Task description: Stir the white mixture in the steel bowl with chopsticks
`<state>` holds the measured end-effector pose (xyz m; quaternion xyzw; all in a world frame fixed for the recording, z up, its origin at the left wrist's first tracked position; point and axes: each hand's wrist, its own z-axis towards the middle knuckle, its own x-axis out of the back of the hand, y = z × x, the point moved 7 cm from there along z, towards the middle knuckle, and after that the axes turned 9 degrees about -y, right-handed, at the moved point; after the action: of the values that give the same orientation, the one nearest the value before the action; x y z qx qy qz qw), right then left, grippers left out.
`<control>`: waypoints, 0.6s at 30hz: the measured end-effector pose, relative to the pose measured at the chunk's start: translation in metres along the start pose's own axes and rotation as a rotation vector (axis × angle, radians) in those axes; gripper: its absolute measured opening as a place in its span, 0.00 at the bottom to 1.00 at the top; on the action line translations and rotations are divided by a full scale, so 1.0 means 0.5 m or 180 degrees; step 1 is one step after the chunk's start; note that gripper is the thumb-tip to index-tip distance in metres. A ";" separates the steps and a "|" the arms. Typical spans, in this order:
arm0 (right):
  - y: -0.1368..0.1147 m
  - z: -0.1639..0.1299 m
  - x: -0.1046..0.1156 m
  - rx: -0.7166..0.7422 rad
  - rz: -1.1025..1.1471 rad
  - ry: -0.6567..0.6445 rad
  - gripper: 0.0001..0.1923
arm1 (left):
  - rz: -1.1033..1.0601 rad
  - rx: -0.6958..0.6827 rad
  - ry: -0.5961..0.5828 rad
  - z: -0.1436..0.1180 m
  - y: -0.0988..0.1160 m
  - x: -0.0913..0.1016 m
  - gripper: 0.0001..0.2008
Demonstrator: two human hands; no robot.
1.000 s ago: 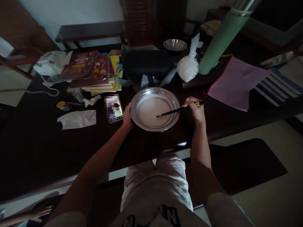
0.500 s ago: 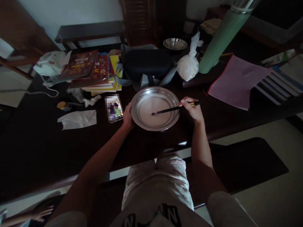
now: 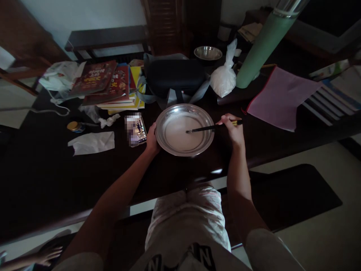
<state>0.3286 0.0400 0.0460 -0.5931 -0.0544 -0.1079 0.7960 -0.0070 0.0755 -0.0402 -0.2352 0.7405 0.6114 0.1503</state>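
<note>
Near the counter (image 3: pixel 84 177) edge, the left hand (image 3: pixel 152 141) grips the steel plate (image 3: pixel 184 130) rim beside a phone (image 3: pixel 136 129), while the right hand (image 3: pixel 232 130) pinches chopsticks (image 3: pixel 210 128) dipped in white liquid (image 3: pixel 183 132).

The person wears light, faintly patterned shorts (image 3: pixel 187 222) with large dark block lettering near the lower edge. Both forearms are bare. Grey sleeve (image 3: pixel 270 252) edges show at each upper arm.

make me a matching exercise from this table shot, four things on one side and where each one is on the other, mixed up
Things:
1. chopsticks
2. phone
3. green bottle
4. white plastic bag

Places:
A. just left of the metal plate, by the left hand
B. far right, leaning, beside the pink folder
C. in the right hand, tips in the white liquid
D. behind the plate, right of the black bag

Pairs: 1-C, 2-A, 3-B, 4-D
</note>
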 end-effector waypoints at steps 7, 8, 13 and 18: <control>-0.004 0.003 -0.024 0.0105 0.0002 -0.0415 0.26 | 0.0010 0.0038 0.0065 0.000 -0.002 0.002 0.13; -0.003 0.003 -0.020 0.0107 -0.0012 -0.0332 0.26 | 0.0029 0.0056 0.0062 -0.001 -0.002 0.002 0.14; 0.003 0.001 -0.004 0.0030 0.0082 -0.0086 0.28 | 0.0083 0.0018 0.0094 -0.001 0.001 0.003 0.13; 0.001 0.004 -0.022 0.0016 0.0025 -0.0431 0.27 | 0.0103 0.0012 0.0226 -0.002 0.003 0.007 0.12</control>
<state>0.3183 0.0434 0.0439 -0.5973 -0.1061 -0.0642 0.7924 -0.0107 0.0742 -0.0405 -0.2445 0.7502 0.6036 0.1145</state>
